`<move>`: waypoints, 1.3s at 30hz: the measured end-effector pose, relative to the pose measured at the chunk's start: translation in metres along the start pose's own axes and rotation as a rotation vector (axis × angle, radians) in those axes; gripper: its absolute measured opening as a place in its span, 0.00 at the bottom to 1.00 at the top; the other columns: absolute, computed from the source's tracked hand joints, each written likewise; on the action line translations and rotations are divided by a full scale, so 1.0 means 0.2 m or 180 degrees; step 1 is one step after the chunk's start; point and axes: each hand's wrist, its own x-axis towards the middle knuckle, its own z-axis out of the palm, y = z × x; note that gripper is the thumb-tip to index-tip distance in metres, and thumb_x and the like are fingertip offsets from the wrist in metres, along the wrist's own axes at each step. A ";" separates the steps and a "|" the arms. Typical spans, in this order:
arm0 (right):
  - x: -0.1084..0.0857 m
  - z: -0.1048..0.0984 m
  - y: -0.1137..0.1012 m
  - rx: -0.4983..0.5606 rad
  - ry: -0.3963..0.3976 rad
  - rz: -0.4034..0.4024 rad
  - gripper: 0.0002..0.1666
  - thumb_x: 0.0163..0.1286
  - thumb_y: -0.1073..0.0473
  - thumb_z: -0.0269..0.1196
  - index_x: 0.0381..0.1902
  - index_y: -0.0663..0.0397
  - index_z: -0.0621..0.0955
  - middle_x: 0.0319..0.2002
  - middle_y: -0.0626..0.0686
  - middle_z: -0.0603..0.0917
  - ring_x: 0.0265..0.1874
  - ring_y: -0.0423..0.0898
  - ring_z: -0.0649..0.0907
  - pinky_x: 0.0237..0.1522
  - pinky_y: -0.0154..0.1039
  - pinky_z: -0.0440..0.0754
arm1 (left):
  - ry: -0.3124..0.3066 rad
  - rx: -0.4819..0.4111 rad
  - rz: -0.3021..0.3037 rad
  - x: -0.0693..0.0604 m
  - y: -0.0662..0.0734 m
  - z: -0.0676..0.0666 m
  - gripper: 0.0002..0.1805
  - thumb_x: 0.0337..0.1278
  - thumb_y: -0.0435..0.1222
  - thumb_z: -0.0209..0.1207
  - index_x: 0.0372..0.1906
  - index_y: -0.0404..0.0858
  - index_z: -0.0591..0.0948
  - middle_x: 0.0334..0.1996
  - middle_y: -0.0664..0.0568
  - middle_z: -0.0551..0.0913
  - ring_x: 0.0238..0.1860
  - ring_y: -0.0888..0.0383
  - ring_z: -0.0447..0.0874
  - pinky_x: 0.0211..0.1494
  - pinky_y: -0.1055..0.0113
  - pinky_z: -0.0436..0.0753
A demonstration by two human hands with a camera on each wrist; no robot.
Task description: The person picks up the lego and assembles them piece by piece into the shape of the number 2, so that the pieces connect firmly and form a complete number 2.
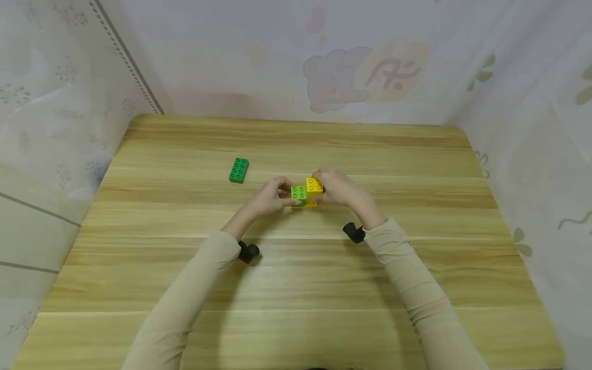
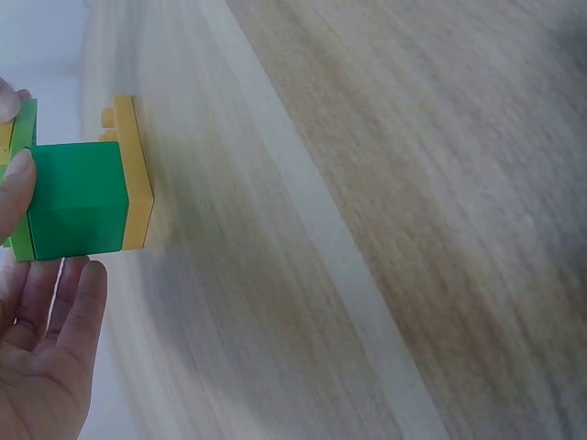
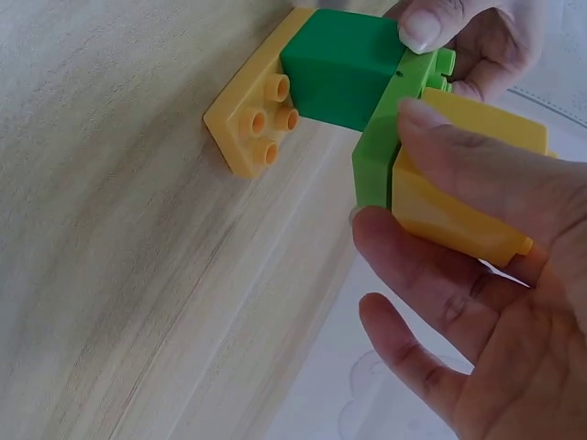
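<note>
A small stack of toy building bricks stands on the table between both hands. An orange-yellow base plate [image 3: 243,128] lies at the bottom with several studs showing, a dark green block [image 2: 78,200] stands on one end of it, and a light green plate [image 1: 298,190] lies across the top, overhanging. My left hand [image 1: 268,198] holds the stack near the light green plate, its thumb on the near side. Between thumb and fingers my right hand [image 1: 341,188] grips a yellow block [image 3: 472,179], which sits against the overhanging part of the light green plate.
A loose dark green brick [image 1: 239,170] with several studs lies on the wooden table [image 1: 305,288], left of and beyond the left hand. Black wrist devices [image 1: 248,252] stick out under both forearms. Patterned curtains [image 1: 259,61] stand behind and beside the table.
</note>
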 end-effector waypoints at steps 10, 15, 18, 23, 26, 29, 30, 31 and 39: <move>0.00 0.10 0.10 0.1259 0.0184 -0.0005 0.21 0.54 0.60 0.68 0.44 0.62 0.76 0.39 0.56 0.77 0.37 0.50 0.78 0.41 0.40 0.79 | -0.0011 0.0048 -0.0021 -0.01 0.00 0.00 0.23 0.51 0.35 0.63 0.51 0.31 0.71 0.48 0.42 0.75 0.52 0.48 0.74 0.59 0.60 0.75; -0.02 0.25 0.14 0.2218 0.0561 0.0070 0.23 0.55 0.60 0.67 0.49 0.61 0.77 0.42 0.57 0.76 0.37 0.50 0.79 0.39 0.37 0.80 | 0.0018 0.0066 -0.0026 -0.02 -0.02 0.01 0.22 0.52 0.35 0.63 0.51 0.31 0.72 0.48 0.42 0.75 0.52 0.48 0.74 0.58 0.60 0.76; -0.03 0.27 0.14 0.2535 0.0591 0.0118 0.26 0.57 0.61 0.66 0.53 0.63 0.75 0.45 0.60 0.77 0.40 0.52 0.81 0.42 0.38 0.81 | 0.0007 0.0068 0.0012 -0.02 -0.02 0.01 0.22 0.52 0.35 0.62 0.51 0.30 0.71 0.48 0.41 0.75 0.52 0.47 0.74 0.58 0.59 0.76; -0.04 0.26 0.14 0.2745 0.0491 0.0283 0.28 0.59 0.59 0.65 0.56 0.62 0.72 0.49 0.61 0.79 0.46 0.53 0.81 0.47 0.41 0.81 | 0.0025 0.0085 -0.0027 -0.01 0.00 0.01 0.23 0.52 0.36 0.63 0.51 0.31 0.71 0.48 0.42 0.75 0.52 0.49 0.74 0.59 0.59 0.75; -0.04 0.26 0.14 0.2774 0.0476 0.0430 0.28 0.58 0.59 0.65 0.56 0.61 0.72 0.50 0.60 0.78 0.48 0.53 0.80 0.49 0.41 0.80 | 0.0021 0.0088 -0.0041 0.00 0.01 0.01 0.23 0.52 0.36 0.63 0.51 0.32 0.71 0.48 0.43 0.75 0.52 0.49 0.74 0.59 0.60 0.75; -0.04 0.25 0.14 0.2838 0.0482 0.0426 0.27 0.58 0.61 0.65 0.55 0.62 0.73 0.50 0.60 0.79 0.47 0.53 0.80 0.49 0.41 0.80 | 0.0024 0.0096 -0.0033 0.00 0.01 0.01 0.23 0.51 0.36 0.63 0.51 0.32 0.71 0.48 0.43 0.75 0.52 0.49 0.74 0.58 0.60 0.75; -0.04 0.25 0.14 0.2829 0.0484 0.0408 0.26 0.59 0.61 0.65 0.55 0.63 0.73 0.49 0.60 0.79 0.47 0.52 0.80 0.48 0.41 0.80 | 0.0030 0.0101 -0.0037 0.00 0.01 0.01 0.23 0.51 0.36 0.63 0.51 0.32 0.71 0.48 0.43 0.75 0.52 0.49 0.74 0.58 0.60 0.75; -0.04 0.25 0.14 0.2827 0.0489 0.0382 0.26 0.59 0.62 0.64 0.55 0.63 0.73 0.49 0.60 0.79 0.46 0.52 0.81 0.47 0.40 0.80 | 0.0034 0.0105 -0.0039 0.00 0.01 0.01 0.23 0.51 0.36 0.63 0.52 0.32 0.71 0.48 0.43 0.75 0.52 0.49 0.74 0.58 0.60 0.75; -0.03 0.26 0.13 0.2757 0.0487 0.0400 0.26 0.58 0.63 0.64 0.55 0.63 0.73 0.49 0.60 0.79 0.45 0.51 0.81 0.47 0.38 0.80 | 0.0046 0.0115 -0.0084 -0.01 0.00 0.02 0.24 0.52 0.37 0.62 0.52 0.32 0.71 0.49 0.43 0.75 0.53 0.49 0.74 0.59 0.60 0.74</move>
